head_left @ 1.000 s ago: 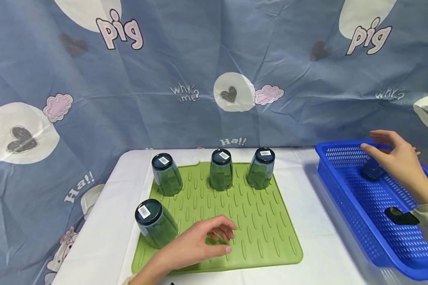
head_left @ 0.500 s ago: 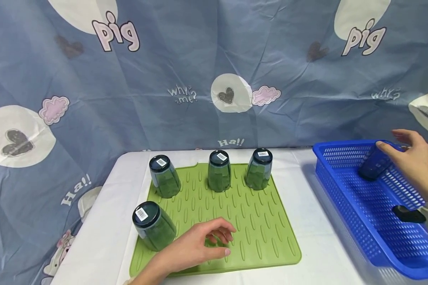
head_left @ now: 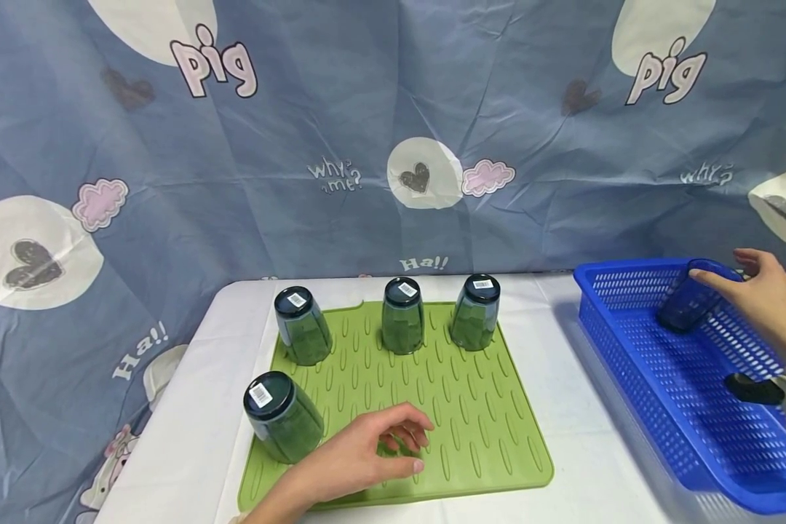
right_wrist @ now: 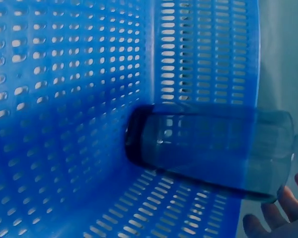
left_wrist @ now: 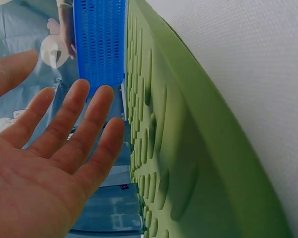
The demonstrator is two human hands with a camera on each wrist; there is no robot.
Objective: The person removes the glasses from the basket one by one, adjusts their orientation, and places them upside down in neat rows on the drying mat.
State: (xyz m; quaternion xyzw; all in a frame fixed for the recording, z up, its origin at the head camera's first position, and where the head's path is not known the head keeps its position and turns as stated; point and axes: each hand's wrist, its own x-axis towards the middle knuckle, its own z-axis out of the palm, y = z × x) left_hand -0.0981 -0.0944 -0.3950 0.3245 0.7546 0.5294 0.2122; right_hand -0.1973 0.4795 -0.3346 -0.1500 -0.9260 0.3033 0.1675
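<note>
My right hand [head_left: 769, 295] is at the upright end of a blue-looking drinking glass [right_wrist: 208, 148] that stands in the blue basket, base down. Its thumb overlaps the near side of the rim in the head view, and its fingers are spread beyond the far side. Fingertips [right_wrist: 283, 196] lie right at the rim's edge in the right wrist view. My left hand [head_left: 367, 455] hovers low over the front of the green drying mat [head_left: 471, 451], fingers loosely bent with nothing in them. Beside its wrist an upside-down glass [head_left: 288, 422] stands on the mat.
Along the mat's back edge stand more upside-down glasses with barcode stickers: a left one [head_left: 304, 331], a middle one [head_left: 402, 320] and a right one [head_left: 477, 316]. The slotted basket [head_left: 635, 386] has raised walls. A patterned blue curtain [head_left: 530, 225] hangs behind the table.
My right hand has shifted right, from above the basket's back end to around the glass's rim. The left hand and the glasses on the mat stay put.
</note>
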